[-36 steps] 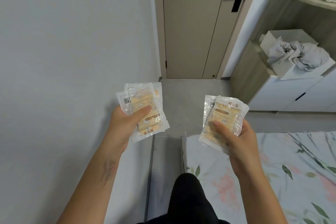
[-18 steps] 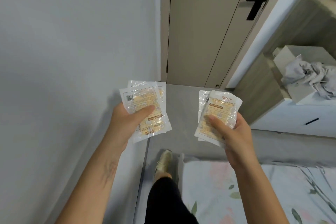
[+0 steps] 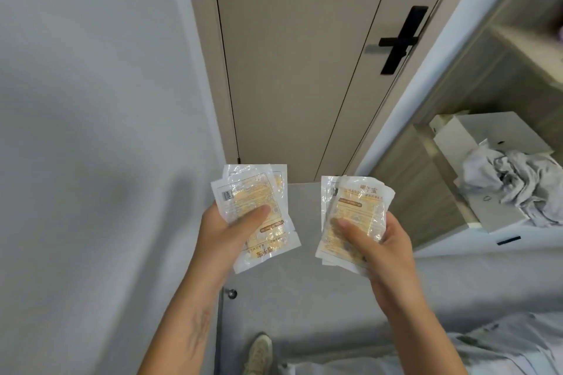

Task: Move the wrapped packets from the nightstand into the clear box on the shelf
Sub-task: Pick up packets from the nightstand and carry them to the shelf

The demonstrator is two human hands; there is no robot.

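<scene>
My left hand (image 3: 227,233) grips a small fanned stack of clear-wrapped packets (image 3: 243,192) with orange-yellow printing, thumb pressed across the top one. My right hand (image 3: 385,248) holds a second stack of the same packets (image 3: 356,201), thumb on the front, fingers curled behind. Both stacks are held up at chest height in front of me, about a hand's width apart. Neither the nightstand nor the clear box is in view.
A beige door (image 3: 292,55) with a black handle (image 3: 399,39) stands straight ahead. A grey wall (image 3: 91,100) runs along the left. To the right are a wooden shelf unit (image 3: 426,192) and a white box (image 3: 484,143) with crumpled grey cloth (image 3: 524,183). Bedding (image 3: 502,344) lies lower right; my shoe (image 3: 259,353) shows on the grey floor.
I have stepped toward the door, so it and the shelf unit look larger and nearer. The bed has dropped to the lower edge. Both hands still hold their packets the same way.
</scene>
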